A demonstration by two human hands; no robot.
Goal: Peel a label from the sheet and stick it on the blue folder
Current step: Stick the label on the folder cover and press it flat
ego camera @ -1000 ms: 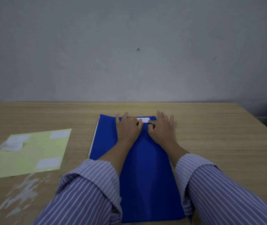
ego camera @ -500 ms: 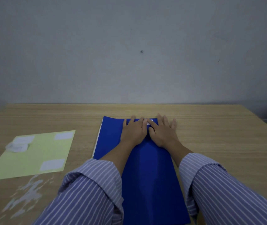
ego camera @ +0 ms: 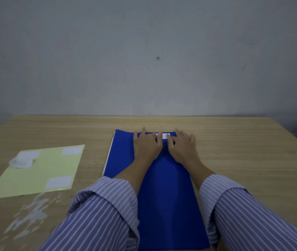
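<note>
Fingers flat, spread, both hands (ego camera: 146,146) (ego camera: 183,148) pressing 1 label (ego camera: 165,136) | 1 blue folder (ego camera: 165,196) | sheet (ego camera: 35,174): 3 labels

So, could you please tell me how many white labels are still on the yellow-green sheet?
3: one at the sheet's far left corner, partly under crumpled paper, one far right, one near right. Crumpled paper may hide another.
</note>
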